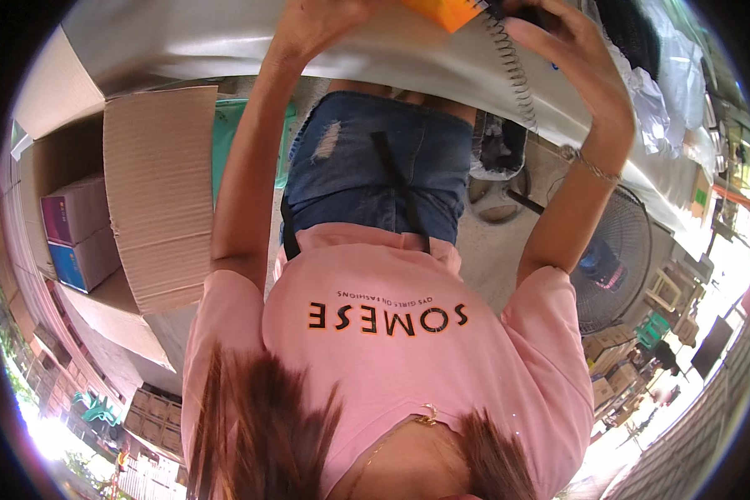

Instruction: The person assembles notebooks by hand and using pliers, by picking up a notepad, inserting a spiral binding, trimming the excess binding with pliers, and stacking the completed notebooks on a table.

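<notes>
The right hand (582,48) clasps a dark object (552,22) — that dangling coil (512,71) could snag if tugged — left hand's (325,18) fingers, cropped, I can't tell.

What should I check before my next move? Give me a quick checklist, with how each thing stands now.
1. Left hand fully in view: not ok, the upper edge cuts it off.
2. Left hand's grip on the orange item: cannot tell, the fingertips are out of view.
3. Right hand secure on the dark object: cannot tell, the hand curves around it but is partly cut off.
4. Coiled cord away from the right wrist: ok, it hangs to the left of it.
5. Bracelet apart from the cord: ok.
6. Loose hair away from both hands: ok.
</notes>
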Demonstrator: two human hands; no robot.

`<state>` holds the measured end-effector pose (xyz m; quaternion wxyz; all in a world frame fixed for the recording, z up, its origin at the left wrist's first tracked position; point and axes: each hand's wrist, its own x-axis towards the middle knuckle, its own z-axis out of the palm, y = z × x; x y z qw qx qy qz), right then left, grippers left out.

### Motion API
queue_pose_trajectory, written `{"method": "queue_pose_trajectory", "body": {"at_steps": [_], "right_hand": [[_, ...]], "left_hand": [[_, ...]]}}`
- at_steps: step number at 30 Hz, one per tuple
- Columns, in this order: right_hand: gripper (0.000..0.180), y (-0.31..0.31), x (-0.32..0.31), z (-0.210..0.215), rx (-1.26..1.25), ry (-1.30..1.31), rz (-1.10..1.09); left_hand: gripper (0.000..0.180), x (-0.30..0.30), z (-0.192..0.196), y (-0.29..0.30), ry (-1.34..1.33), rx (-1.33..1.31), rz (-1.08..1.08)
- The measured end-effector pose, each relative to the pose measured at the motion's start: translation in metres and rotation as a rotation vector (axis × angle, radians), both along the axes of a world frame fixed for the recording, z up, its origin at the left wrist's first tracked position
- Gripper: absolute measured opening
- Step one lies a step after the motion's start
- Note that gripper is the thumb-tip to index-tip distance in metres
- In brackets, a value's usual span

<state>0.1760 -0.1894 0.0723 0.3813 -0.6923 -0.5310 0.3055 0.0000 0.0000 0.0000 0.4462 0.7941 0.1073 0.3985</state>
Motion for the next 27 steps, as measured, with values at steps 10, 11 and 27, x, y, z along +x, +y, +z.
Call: {"method": "queue_pose_trajectory", "body": {"at_steps": [10, 11, 27], "right_hand": [[0.073, 0.0, 0.001, -0.026, -0.048, -0.096, -0.211], [0.094, -0.007, 0.014, -0.024, -0.169, 0.029, -0.143], [0.037, -0.032, 0.019, -0.03, 0.01, 0.306, -0.155]], "left_hand": [[0.058, 0.0, -0.004, 0.006, -0.084, 0.033, -0.014], [0.06, 0.0, -0.008, 0.004, -0.097, -0.05, -0.036], [0.094, 0.002, -0.008, 0.005, -0.049, -0.27, -0.221]]}}
